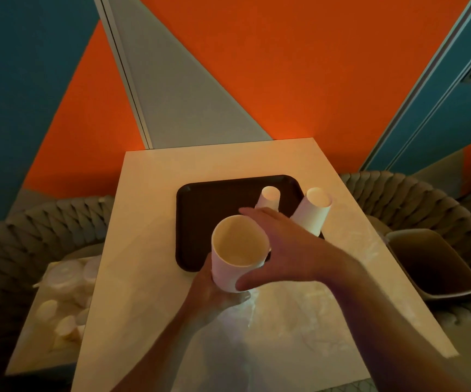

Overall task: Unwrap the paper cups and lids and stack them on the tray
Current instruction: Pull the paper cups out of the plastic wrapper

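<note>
Together, both hands' fingers curl round one paper cup (238,251) above the tray (200,205).

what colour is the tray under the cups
Dark brown, nearly black; the tray shows best in the head view, the only one.

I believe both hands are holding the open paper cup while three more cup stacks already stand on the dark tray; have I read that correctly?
Not quite: the head view shows only two cup stacks on the dark tray, a smaller one and a taller one, not three. The rest holds: the left hand and right hand both hold the open paper cup.
</note>
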Available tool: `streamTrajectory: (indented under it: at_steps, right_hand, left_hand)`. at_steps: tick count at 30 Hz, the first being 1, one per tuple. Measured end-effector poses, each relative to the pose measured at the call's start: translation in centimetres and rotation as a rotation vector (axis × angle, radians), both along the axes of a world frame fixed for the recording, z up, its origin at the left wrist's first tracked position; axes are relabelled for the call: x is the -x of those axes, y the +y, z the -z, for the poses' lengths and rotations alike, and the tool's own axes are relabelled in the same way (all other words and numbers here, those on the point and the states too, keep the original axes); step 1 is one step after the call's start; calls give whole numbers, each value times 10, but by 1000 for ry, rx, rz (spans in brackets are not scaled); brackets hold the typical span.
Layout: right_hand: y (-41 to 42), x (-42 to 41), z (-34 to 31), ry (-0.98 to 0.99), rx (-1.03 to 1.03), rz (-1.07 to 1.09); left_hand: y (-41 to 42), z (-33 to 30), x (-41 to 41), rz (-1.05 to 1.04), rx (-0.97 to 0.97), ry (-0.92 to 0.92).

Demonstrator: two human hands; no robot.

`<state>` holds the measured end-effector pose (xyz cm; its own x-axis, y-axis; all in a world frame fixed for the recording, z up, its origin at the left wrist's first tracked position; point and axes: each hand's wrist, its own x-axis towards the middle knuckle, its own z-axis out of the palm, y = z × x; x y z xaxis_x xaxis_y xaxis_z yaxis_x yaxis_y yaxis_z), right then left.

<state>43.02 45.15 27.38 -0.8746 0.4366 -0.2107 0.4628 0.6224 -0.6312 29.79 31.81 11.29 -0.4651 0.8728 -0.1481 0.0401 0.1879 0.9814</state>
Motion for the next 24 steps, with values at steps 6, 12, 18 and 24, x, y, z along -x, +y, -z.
streamTrajectory:
  at_steps: [6, 12, 18, 24]
  right_hand:
    - [-1, 7, 5, 108, -150, 16]
    - [3, 6, -9, 267, -14, 37]
    - [8, -9, -41, 512, 219, 133]
    - [12, -17, -52, 720, 259, 190]
  left_hand:
    - [2, 0, -2, 8, -7, 5]
    - [0, 2, 1, 12, -21, -7]
    - [-1, 1, 0, 20, -40, -15]
    - [-1, 2, 0, 7, -15, -21]
